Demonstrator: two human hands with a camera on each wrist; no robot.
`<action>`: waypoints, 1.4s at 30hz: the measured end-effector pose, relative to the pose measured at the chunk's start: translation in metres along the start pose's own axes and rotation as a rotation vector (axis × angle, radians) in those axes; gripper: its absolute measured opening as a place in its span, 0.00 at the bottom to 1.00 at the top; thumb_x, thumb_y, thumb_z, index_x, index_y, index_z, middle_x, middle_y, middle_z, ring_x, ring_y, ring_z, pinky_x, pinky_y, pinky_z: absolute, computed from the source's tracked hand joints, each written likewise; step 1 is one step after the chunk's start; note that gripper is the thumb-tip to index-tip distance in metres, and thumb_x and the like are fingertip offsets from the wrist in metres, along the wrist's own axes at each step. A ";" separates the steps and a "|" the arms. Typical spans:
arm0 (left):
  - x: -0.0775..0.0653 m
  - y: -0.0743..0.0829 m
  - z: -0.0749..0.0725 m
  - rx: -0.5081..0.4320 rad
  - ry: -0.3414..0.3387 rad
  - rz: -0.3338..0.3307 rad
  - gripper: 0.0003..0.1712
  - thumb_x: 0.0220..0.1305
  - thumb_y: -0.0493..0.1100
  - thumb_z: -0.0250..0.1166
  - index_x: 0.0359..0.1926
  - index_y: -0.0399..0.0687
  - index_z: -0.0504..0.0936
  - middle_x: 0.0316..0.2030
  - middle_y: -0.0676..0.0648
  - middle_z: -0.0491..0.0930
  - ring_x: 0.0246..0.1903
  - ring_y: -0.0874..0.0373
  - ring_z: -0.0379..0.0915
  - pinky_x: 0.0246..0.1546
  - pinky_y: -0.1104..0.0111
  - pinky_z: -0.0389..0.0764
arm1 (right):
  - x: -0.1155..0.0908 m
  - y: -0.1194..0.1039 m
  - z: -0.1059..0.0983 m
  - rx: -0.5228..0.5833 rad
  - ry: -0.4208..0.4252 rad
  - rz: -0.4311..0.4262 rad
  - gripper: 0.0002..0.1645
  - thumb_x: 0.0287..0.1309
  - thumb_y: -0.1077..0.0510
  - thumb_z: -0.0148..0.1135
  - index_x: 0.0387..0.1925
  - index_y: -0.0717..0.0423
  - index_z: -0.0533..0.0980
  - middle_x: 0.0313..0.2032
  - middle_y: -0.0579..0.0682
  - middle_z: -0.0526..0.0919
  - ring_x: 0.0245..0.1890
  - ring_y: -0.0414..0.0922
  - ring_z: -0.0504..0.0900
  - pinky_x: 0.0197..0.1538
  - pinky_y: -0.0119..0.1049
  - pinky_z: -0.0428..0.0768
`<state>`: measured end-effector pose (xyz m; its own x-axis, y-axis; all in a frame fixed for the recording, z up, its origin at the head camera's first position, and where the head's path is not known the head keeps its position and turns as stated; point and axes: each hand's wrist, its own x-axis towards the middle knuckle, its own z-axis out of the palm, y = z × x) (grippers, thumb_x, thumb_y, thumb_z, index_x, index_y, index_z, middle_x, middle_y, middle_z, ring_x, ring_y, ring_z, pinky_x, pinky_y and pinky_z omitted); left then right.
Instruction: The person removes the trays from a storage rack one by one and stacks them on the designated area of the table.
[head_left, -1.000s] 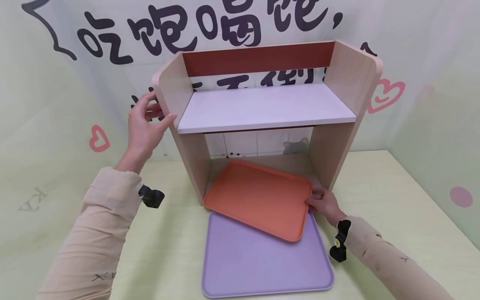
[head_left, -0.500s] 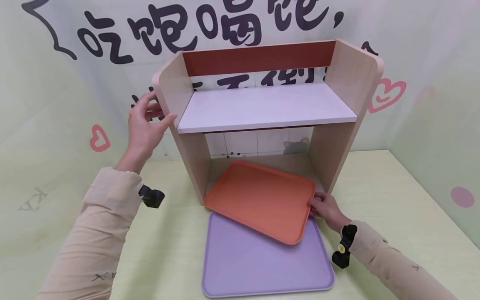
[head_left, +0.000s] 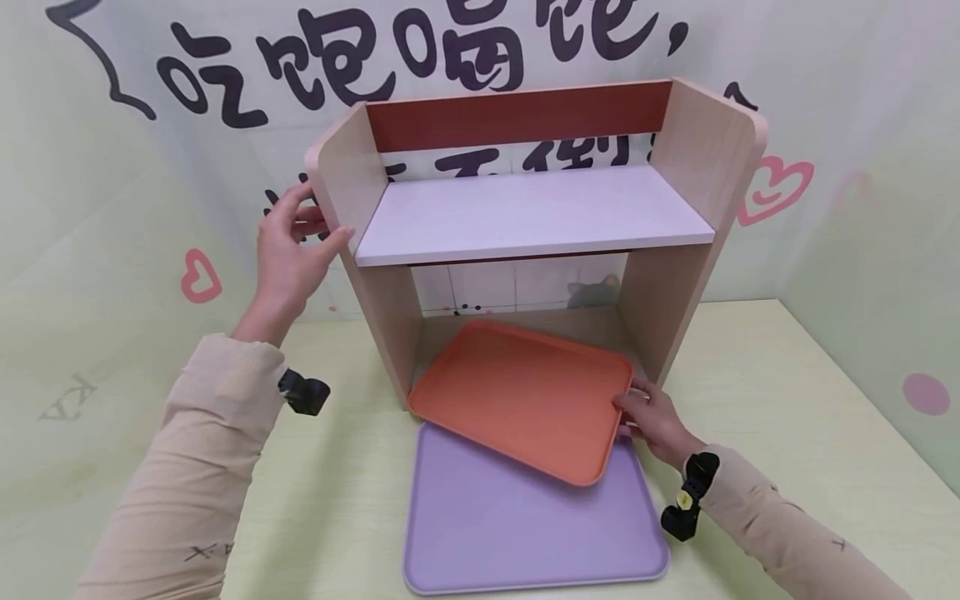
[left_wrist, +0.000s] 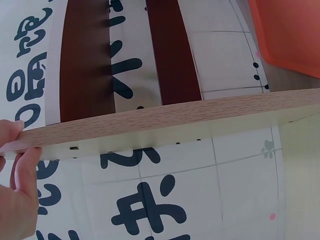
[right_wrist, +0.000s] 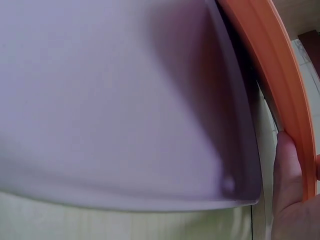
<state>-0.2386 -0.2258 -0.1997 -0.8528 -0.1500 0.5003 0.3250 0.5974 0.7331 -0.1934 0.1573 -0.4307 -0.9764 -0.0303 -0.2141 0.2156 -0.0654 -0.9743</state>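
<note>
An orange tray (head_left: 525, 396) lies at an angle, its back part inside the lower compartment of a wooden shelf (head_left: 536, 212). Its front corner sticks out over a purple tray (head_left: 532, 533) on the table. My right hand (head_left: 654, 417) pinches the orange tray's right edge, thumb on top. In the right wrist view the orange rim (right_wrist: 280, 75) stands raised above the purple tray (right_wrist: 125, 110), with fingers on both sides of it. My left hand (head_left: 288, 250) grips the shelf's left side panel by its front edge; in the left wrist view fingers lie on both faces of the panel (left_wrist: 165, 111).
The pale table (head_left: 757, 400) runs out to both sides of the shelf. Behind stands a printed backdrop (head_left: 187, 50) with large dark characters, and a side wall (head_left: 892, 275) rises at right. A white middle board (head_left: 532, 212) divides the shelf.
My right hand has shifted slightly right and toward me with the orange tray's edge, turning that tray a little. The left hand, the shelf and the purple tray have stayed in place.
</note>
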 end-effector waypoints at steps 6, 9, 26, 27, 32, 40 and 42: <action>0.000 0.000 0.000 -0.007 0.000 0.000 0.32 0.53 0.48 0.63 0.61 0.60 0.64 0.49 0.45 0.71 0.46 0.55 0.70 0.46 0.65 0.73 | -0.003 0.000 0.002 0.062 0.033 0.006 0.33 0.58 0.66 0.46 0.61 0.71 0.47 0.24 0.45 0.76 0.24 0.37 0.78 0.28 0.28 0.78; 0.000 0.000 0.000 -0.009 0.000 -0.001 0.32 0.53 0.48 0.63 0.61 0.59 0.64 0.49 0.45 0.71 0.46 0.55 0.70 0.46 0.65 0.73 | -0.004 0.001 0.002 0.104 0.041 0.017 0.33 0.58 0.66 0.46 0.62 0.69 0.47 0.24 0.45 0.77 0.23 0.37 0.79 0.27 0.28 0.78; 0.000 -0.001 0.000 0.002 0.006 0.004 0.33 0.53 0.49 0.64 0.61 0.60 0.64 0.49 0.46 0.71 0.46 0.55 0.71 0.47 0.65 0.73 | -0.010 0.001 -0.018 0.236 -0.076 -0.025 0.33 0.61 0.64 0.46 0.62 0.69 0.44 0.29 0.44 0.78 0.28 0.38 0.79 0.30 0.28 0.79; 0.001 -0.002 0.000 0.002 0.006 0.003 0.33 0.53 0.49 0.64 0.61 0.60 0.64 0.49 0.46 0.71 0.46 0.55 0.70 0.47 0.65 0.73 | -0.011 0.001 -0.020 0.240 -0.092 -0.023 0.32 0.61 0.64 0.46 0.61 0.69 0.44 0.29 0.44 0.78 0.28 0.38 0.79 0.31 0.28 0.79; 0.001 -0.002 0.000 0.004 0.002 -0.004 0.33 0.53 0.49 0.63 0.61 0.61 0.64 0.50 0.46 0.71 0.46 0.55 0.70 0.47 0.65 0.73 | -0.015 0.001 -0.030 0.232 -0.149 0.000 0.26 0.61 0.62 0.48 0.58 0.64 0.51 0.29 0.45 0.77 0.26 0.38 0.79 0.29 0.27 0.78; 0.000 -0.001 0.000 -0.005 0.001 -0.002 0.33 0.53 0.49 0.63 0.60 0.61 0.64 0.49 0.46 0.71 0.46 0.55 0.70 0.47 0.66 0.73 | -0.024 0.008 -0.041 0.183 -0.310 0.013 0.18 0.61 0.64 0.46 0.53 0.57 0.58 0.34 0.47 0.79 0.31 0.40 0.80 0.34 0.30 0.79; 0.000 -0.001 0.000 -0.002 0.001 -0.001 0.33 0.53 0.49 0.63 0.61 0.61 0.64 0.49 0.46 0.70 0.46 0.55 0.70 0.47 0.66 0.73 | -0.025 0.010 -0.043 0.179 -0.368 0.030 0.15 0.62 0.63 0.46 0.50 0.52 0.62 0.36 0.47 0.80 0.33 0.40 0.80 0.35 0.30 0.79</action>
<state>-0.2388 -0.2260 -0.2009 -0.8529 -0.1512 0.4996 0.3248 0.5955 0.7348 -0.1674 0.2006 -0.4384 -0.9057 -0.3879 -0.1709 0.2748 -0.2302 -0.9336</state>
